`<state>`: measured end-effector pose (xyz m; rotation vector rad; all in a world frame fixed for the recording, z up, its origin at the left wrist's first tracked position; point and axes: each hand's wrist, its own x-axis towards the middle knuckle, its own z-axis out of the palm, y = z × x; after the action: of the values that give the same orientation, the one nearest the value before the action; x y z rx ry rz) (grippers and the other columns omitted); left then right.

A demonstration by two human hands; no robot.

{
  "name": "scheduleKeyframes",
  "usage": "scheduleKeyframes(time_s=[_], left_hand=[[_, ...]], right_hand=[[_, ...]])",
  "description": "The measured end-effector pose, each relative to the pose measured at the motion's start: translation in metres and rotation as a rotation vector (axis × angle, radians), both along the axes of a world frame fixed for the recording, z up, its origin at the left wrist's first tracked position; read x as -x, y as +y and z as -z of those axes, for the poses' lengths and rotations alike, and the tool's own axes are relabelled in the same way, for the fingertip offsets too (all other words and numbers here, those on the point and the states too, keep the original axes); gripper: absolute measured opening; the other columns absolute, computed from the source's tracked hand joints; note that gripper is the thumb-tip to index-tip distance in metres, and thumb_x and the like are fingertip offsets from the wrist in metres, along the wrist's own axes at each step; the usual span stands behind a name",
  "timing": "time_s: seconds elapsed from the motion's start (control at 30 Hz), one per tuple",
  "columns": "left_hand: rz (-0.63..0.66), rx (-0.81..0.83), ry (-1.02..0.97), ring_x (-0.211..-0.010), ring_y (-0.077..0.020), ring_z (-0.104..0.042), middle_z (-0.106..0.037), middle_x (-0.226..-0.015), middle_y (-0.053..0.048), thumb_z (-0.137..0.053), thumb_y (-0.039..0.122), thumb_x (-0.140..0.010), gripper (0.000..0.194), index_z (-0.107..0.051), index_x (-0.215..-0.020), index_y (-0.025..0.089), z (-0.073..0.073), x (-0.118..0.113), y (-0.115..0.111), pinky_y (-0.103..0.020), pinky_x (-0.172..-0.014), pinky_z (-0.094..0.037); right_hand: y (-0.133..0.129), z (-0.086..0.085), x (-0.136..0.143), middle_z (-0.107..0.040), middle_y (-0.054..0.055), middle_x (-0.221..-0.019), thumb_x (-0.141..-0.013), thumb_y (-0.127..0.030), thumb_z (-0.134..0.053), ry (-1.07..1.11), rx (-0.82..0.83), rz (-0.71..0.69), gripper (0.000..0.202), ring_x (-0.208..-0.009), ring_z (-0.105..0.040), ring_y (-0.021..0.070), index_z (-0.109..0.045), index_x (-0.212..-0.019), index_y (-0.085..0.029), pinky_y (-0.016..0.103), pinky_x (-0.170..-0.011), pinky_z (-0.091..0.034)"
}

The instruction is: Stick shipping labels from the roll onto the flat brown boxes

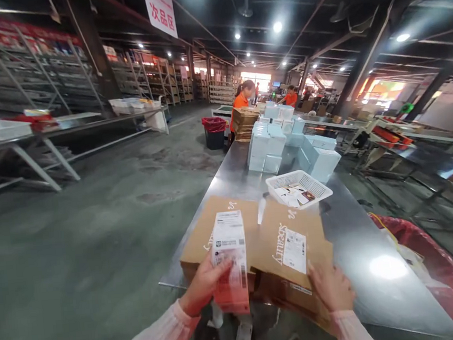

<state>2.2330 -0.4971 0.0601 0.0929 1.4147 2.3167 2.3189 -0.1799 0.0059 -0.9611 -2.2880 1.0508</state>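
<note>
My left hand (208,282) pinches a long printed shipping label strip (230,244) between thumb and fingers. The strip hangs over a brown cardboard box (197,241) on the left, hiding part of its top. Beside that lies a second cardboard box (268,259) with white lettering and a white label (294,251) on its top. My right hand (334,287), slightly blurred, is at this box's right edge, with the thumb on the cardboard and the fingers bent. Both boxes lie close together at the near end of a metal table (359,237).
A white plastic basket (319,189) with cards stands behind the boxes. Farther back are pale blue boxes (267,145) and a stack of flat cardboard (244,123). People in orange work beyond. A red-lined bin (436,262) stands at the right, and a black bin (214,136) at the left.
</note>
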Motion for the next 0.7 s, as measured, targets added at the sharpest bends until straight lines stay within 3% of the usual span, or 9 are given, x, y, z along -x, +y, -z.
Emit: scheduleKeyframes(time_s=[0.13, 0.2, 0.27, 0.4, 0.47, 0.57, 0.7], left_hand=[[0.251, 0.031, 0.11, -0.106, -0.0285, -0.064, -0.07, -0.113, -0.01, -0.082, 0.042, -0.064, 0.062, -0.064, -0.118, 0.019, 0.011, -0.022, 0.002, -0.037, -0.093, -0.049], [0.297, 0.049, 0.157, -0.108, -0.029, -0.062, -0.07, -0.112, -0.011, -0.083, 0.042, -0.062, 0.064, -0.064, -0.118, 0.017, 0.016, -0.023, 0.001, -0.039, -0.096, -0.047], [0.186, 0.079, 0.139, -0.107, -0.0287, -0.062, -0.071, -0.109, -0.012, -0.083, 0.045, -0.06, 0.064, -0.066, -0.114, 0.016, 0.019, -0.017, -0.001, -0.039, -0.096, -0.046], [-0.062, 0.151, -0.005, -0.077, -0.0235, -0.066, -0.073, -0.079, -0.009, -0.084, 0.051, -0.052, 0.051, -0.071, -0.081, 0.011, 0.026, -0.004, -0.003, -0.035, -0.077, -0.05], [-0.106, 0.135, -0.044, -0.067, -0.0196, -0.063, -0.071, -0.07, -0.007, -0.085, 0.051, -0.051, 0.047, -0.07, -0.072, 0.011, 0.03, -0.003, -0.002, -0.033, -0.07, -0.049], [-0.123, 0.064, -0.05, -0.066, -0.0168, -0.061, -0.07, -0.07, -0.004, -0.084, 0.05, -0.051, 0.047, -0.069, -0.076, 0.012, 0.034, -0.004, 0.0, -0.03, -0.07, -0.047], [-0.234, 0.213, -0.029, -0.054, -0.0109, -0.047, -0.056, -0.053, 0.002, -0.079, 0.062, -0.05, 0.053, -0.058, -0.056, 0.014, 0.043, -0.001, 0.0, -0.025, -0.057, -0.037]], right_hand=[[-0.098, -0.018, 0.015, -0.073, 0.015, -0.101, -0.07, -0.071, -0.058, 0.098, 0.535, -0.563, 0.065, -0.094, -0.067, 0.0326, -0.069, -0.106, -0.017, 0.048, -0.082, -0.054], [-0.142, -0.026, 0.019, -0.073, 0.014, -0.103, -0.072, -0.065, -0.063, 0.198, 0.675, -0.659, 0.058, -0.095, -0.068, 0.0316, -0.07, -0.104, -0.017, 0.047, -0.085, -0.054], [-0.168, -0.031, 0.02, -0.074, 0.014, -0.101, -0.07, -0.061, -0.069, 0.194, 0.688, -0.689, 0.052, -0.094, -0.068, 0.0325, -0.071, -0.097, -0.017, 0.05, -0.087, -0.053], [-0.172, -0.034, 0.035, -0.075, 0.013, -0.096, -0.064, -0.058, -0.074, 0.052, 0.634, -0.839, 0.055, -0.087, -0.07, 0.0316, -0.073, -0.098, -0.015, 0.046, -0.081, -0.056], [-0.166, -0.038, 0.05, -0.076, 0.012, -0.091, -0.064, -0.058, -0.073, 0.051, 0.548, -0.783, 0.055, -0.082, -0.07, 0.03, -0.073, -0.097, -0.014, 0.043, -0.076, -0.057], [-0.163, -0.047, 0.07, -0.076, 0.01, -0.079, -0.066, -0.06, -0.07, 0.029, 0.417, -0.781, 0.05, -0.071, -0.069, 0.0276, -0.076, -0.087, -0.015, 0.038, -0.066, -0.057], [-0.169, -0.051, 0.081, -0.077, 0.008, -0.08, -0.064, -0.059, -0.072, 0.018, 0.333, -0.834, 0.045, -0.074, -0.07, 0.0275, -0.078, -0.083, -0.019, 0.036, -0.069, -0.057]])
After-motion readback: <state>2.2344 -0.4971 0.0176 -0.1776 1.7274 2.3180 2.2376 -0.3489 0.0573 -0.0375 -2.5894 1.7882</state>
